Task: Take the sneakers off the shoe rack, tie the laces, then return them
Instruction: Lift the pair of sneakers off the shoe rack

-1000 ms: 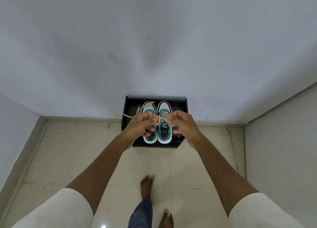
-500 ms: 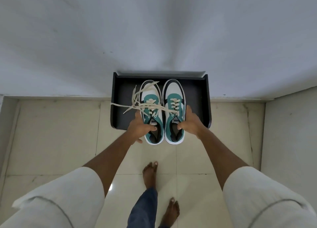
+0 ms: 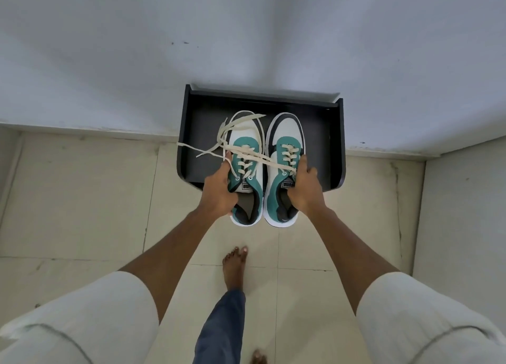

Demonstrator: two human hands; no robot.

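Observation:
Two white, teal and black sneakers sit side by side, heels sticking out past the front edge of the black shoe rack. My left hand grips the outer side of the left sneaker. Around the outer side of the right sneaker my right hand is closed. Loose cream laces lie untied across the left sneaker and trail off to the left; one strand crosses over to the right sneaker.
The low rack stands against a white wall on a beige tiled floor. Another wall closes the right side. My bare feet and a blue trouser leg are just below the rack.
My hands left the laces and went to the outer sides of the sneakers. The pair now sits further toward me, heels past the rack's front edge. The view came closer.

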